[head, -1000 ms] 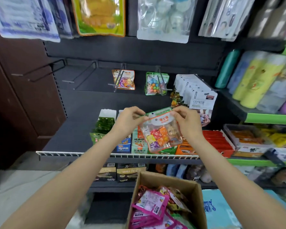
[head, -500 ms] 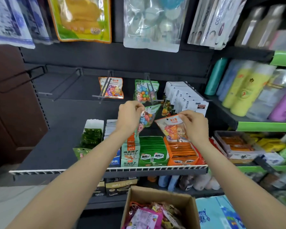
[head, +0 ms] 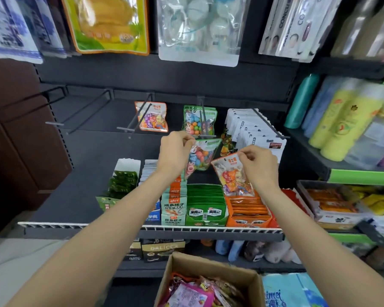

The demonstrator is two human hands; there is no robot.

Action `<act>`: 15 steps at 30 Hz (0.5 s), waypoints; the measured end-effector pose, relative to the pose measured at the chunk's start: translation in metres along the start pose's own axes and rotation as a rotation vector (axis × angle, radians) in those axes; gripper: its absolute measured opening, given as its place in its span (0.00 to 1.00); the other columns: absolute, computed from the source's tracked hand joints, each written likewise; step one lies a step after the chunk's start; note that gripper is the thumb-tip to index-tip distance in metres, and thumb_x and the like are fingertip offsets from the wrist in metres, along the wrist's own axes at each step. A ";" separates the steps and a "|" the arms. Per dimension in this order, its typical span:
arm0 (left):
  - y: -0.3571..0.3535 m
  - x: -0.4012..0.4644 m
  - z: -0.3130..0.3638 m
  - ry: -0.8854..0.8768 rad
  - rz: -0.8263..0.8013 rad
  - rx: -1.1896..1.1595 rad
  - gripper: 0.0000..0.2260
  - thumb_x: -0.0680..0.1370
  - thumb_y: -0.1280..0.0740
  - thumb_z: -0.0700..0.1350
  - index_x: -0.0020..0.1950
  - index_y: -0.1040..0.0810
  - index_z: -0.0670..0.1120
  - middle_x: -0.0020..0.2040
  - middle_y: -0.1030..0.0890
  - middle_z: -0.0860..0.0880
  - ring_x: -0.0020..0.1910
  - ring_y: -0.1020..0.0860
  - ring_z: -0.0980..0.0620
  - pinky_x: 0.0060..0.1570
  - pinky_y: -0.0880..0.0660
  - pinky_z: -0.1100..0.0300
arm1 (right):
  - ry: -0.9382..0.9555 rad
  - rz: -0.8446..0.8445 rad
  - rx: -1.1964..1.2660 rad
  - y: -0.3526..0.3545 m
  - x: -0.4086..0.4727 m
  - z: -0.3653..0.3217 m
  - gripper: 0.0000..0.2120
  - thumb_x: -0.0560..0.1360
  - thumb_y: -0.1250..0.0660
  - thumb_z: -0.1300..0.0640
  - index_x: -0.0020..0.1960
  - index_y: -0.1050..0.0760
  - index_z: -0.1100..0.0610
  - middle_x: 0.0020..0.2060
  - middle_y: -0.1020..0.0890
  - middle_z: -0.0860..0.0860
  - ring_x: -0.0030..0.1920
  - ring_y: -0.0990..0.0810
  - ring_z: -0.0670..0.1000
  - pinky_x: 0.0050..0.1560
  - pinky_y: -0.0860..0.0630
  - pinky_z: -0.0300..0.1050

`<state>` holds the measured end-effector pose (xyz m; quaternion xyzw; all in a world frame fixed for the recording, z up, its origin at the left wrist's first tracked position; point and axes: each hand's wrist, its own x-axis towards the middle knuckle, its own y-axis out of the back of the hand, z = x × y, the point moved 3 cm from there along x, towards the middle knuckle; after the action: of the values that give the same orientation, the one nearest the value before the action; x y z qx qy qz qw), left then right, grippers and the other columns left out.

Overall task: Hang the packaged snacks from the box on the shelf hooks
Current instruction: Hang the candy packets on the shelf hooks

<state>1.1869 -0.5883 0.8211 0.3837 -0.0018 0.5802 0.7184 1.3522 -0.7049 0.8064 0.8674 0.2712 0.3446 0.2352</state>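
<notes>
Now the left hand (head: 175, 151) pinches the top corner of the green-topped packet (head: 201, 157), which hangs tilted just below the tip of the middle hook (head: 205, 135), so the left is nearer. The right hand (head: 258, 166) pinches the orange packet (head: 231, 176) by its top edge, lower and to the right of that hook. Neither packet's hang hole can be made out.

Left hand (head: 175, 151) pinches top corner of green candy packet (head: 201, 157), just below a hook (head: 205, 127). Right hand (head: 258, 166) pinches top of orange packet (head: 232, 176). Open box (head: 211, 268) of snacks sits low, below the shelf (head: 87, 224).
</notes>
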 end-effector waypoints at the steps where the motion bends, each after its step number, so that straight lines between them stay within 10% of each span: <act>1: 0.001 0.000 0.001 -0.005 0.010 0.007 0.07 0.78 0.35 0.41 0.50 0.18 0.43 0.41 0.19 0.51 0.39 0.24 0.56 0.39 0.34 0.70 | 0.002 0.000 0.007 0.000 0.002 0.000 0.07 0.76 0.35 0.59 0.46 0.18 0.57 0.42 0.16 0.51 0.44 0.21 0.48 0.43 0.28 0.40; 15: 0.001 0.002 0.000 -0.013 0.007 0.136 0.09 0.78 0.38 0.39 0.49 0.18 0.41 0.43 0.18 0.43 0.43 0.21 0.44 0.46 0.22 0.48 | 0.039 -0.047 -0.053 -0.014 0.013 -0.001 0.08 0.76 0.37 0.60 0.47 0.19 0.58 0.38 0.19 0.49 0.40 0.22 0.47 0.40 0.29 0.40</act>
<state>1.1867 -0.5867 0.8229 0.4353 0.0317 0.5792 0.6885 1.3554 -0.6858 0.8051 0.8474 0.2867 0.3628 0.2610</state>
